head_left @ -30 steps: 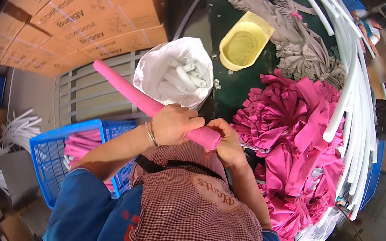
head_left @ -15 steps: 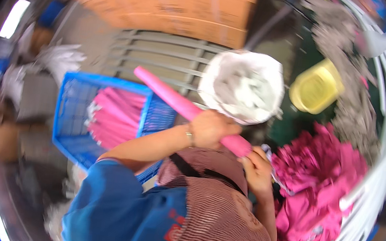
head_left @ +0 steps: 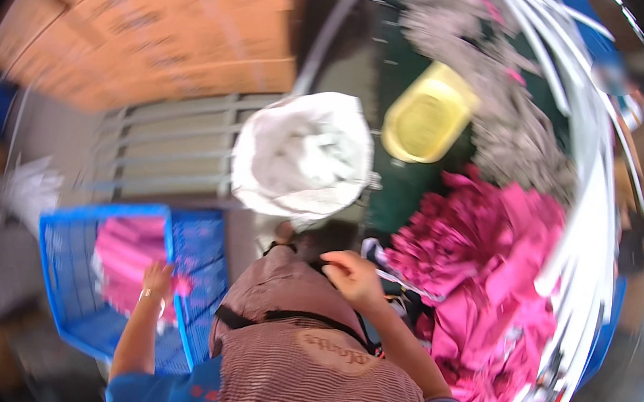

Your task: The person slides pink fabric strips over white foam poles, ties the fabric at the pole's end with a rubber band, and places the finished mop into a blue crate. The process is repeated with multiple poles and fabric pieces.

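My left hand [head_left: 157, 277] reaches into the blue plastic crate [head_left: 55, 280], closed about a long pink roll [head_left: 181, 287] whose end shows just right of the fingers. More pink rolls [head_left: 128, 249] lie side by side in that crate, with pale ends. The hand is slightly blurred and hides much of the roll. Above my lap, my right hand [head_left: 356, 279] is raised with loosely bent fingers apart and nothing in them. To its right spreads a heap of crumpled pink sheet material [head_left: 494, 256].
A white sack [head_left: 254, 163] holding pale pieces stands ahead on a slatted pallet [head_left: 176, 133]. Stacked cartons [head_left: 175, 19] are behind it. A yellow basin [head_left: 431, 114], a grey fabric-like heap [head_left: 521, 138] and white strips [head_left: 587, 260] lie toward the right.
The pink roll, earlier held across my lap in both hands, has gone left to the crate with my left hand. My right hand has let go. The view has shifted right.
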`<state>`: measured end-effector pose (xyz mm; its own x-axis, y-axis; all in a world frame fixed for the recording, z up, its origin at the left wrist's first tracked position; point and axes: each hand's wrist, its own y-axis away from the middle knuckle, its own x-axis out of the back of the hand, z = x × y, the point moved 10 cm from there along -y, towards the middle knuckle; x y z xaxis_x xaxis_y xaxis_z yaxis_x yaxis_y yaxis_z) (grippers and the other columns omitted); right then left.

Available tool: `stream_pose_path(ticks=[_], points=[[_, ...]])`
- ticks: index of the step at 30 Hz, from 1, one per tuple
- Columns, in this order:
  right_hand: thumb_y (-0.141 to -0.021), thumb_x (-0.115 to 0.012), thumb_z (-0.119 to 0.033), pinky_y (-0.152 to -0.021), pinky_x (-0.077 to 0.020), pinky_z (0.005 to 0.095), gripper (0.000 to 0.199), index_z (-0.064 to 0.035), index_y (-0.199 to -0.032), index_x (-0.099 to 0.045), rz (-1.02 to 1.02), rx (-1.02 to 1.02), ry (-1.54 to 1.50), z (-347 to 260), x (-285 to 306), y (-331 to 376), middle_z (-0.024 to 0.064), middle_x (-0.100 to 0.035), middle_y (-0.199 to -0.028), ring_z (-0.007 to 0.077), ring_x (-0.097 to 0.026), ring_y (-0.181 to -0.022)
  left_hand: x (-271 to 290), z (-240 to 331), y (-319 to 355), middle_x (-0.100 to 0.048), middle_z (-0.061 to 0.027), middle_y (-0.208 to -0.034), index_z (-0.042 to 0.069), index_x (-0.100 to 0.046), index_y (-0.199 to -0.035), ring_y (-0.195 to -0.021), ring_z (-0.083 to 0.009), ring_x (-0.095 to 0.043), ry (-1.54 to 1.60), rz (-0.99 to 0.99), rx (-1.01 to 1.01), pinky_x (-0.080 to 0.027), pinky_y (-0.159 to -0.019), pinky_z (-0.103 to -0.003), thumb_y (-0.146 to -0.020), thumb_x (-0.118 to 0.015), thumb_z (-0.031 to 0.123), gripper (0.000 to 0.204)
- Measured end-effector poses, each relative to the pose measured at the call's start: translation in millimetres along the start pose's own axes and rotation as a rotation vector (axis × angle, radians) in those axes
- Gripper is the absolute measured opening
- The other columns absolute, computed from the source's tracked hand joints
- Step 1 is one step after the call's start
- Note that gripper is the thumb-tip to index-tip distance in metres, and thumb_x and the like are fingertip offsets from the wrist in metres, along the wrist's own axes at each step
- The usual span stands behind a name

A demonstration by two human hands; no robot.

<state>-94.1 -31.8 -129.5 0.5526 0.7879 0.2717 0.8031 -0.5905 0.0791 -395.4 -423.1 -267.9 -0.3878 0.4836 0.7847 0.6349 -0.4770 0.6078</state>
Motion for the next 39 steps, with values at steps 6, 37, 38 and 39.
stream_pose_path(ticks=[6, 37, 38, 39], points=[[-0.08, -0.064, -0.009, -0.068, -0.052, 0.0375, 0.018, -0.0035, -0.097, -0.065, 0.231, -0.058, 0.091, 0.9, 19.7, 22.8, 0.014, -0.065, -0.088, 0.0311, -0.065, -0.078, 67.8, 93.5, -75.0, -0.062, -0.0138, -0.113, 0.008, -0.059, -0.12, -0.104, -0.0289, -0.06, 0.147, 0.083, -0.412, -0.05, -0.09, -0.04, -0.069, -0.075, 0.014, 0.053], [-0.077, -0.064, -0.013, -0.08, -0.0513, 0.0383, 0.065, 0.0014, -0.136, -0.043, 1.222, -0.433, 0.269, 1.3, 393.8, 218.5, 0.0164, -0.062, -0.112, 0.0313, -0.062, -0.093, 194.9, 634.4, 142.4, -0.069, -0.0074, -0.086, 0.006, -0.066, -0.106, -0.078, -0.0104, -0.064, 0.352, -0.482, -1.639, -0.052, -0.071, -0.026, -0.089, -0.067, 0.017, 0.019], [-0.077, -0.064, -0.01, -0.075, -0.0524, 0.0334, 0.063, 0.0023, -0.136, -0.044, 1.197, -0.334, 0.014, -12.8, 365.8, 232.9, 0.0122, -0.062, -0.11, 0.0251, -0.063, -0.088, 198.2, 643.0, 146.1, -0.069, -0.0042, -0.088, 0.003, -0.065, -0.105, -0.079, -0.0081, -0.063, 0.449, -0.552, -1.655, -0.051, -0.073, -0.025, -0.093, -0.064, 0.015, 0.017], [-0.077, -0.065, -0.007, -0.074, -0.0512, 0.0302, 0.064, 0.0016, -0.137, -0.043, 1.095, -0.355, -0.029, -25.4, 337.8, 251.3, 0.0091, -0.061, -0.107, 0.0205, -0.061, -0.087, 193.4, 655.3, 150.9, -0.069, -0.004, -0.09, 0.002, -0.064, -0.106, -0.08, -0.0097, -0.064, 0.535, -0.731, -1.555, -0.052, -0.074, -0.025, -0.094, -0.061, 0.015, 0.018]])
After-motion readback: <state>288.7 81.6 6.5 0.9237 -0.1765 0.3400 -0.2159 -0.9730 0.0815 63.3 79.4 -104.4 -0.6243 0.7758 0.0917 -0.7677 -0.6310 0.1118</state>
